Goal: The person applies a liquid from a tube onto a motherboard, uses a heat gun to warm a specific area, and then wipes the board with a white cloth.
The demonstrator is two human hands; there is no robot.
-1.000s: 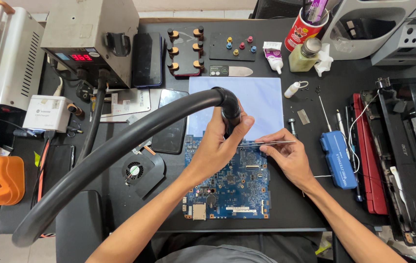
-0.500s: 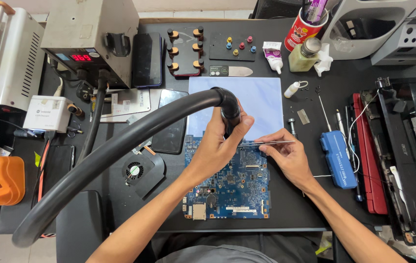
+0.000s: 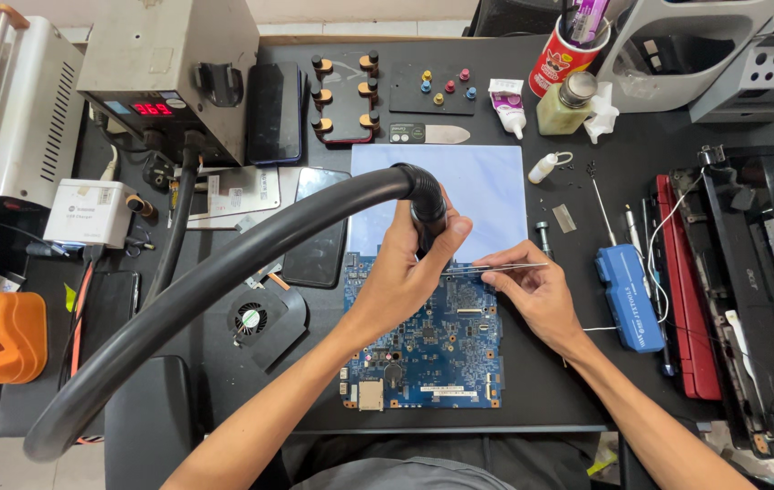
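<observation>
Left hand [image 3: 409, 263] fingers closed around the black hot-air hose nozzle [image 3: 427, 210] above the blue laptop motherboard [image 3: 428, 345] lying on the black mat [image 3: 541, 390]; right hand [image 3: 536, 290] fingers pinching metal tweezers [image 3: 494, 268] over the board's upper edge.

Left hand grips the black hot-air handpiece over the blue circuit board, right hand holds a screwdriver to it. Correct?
Not quite. The head view shows the right hand holding thin metal tweezers, not a screwdriver, tips pointing toward the handpiece. The rest holds: the left hand grips the black hot-air handpiece on its thick black hose over the blue circuit board.
</observation>
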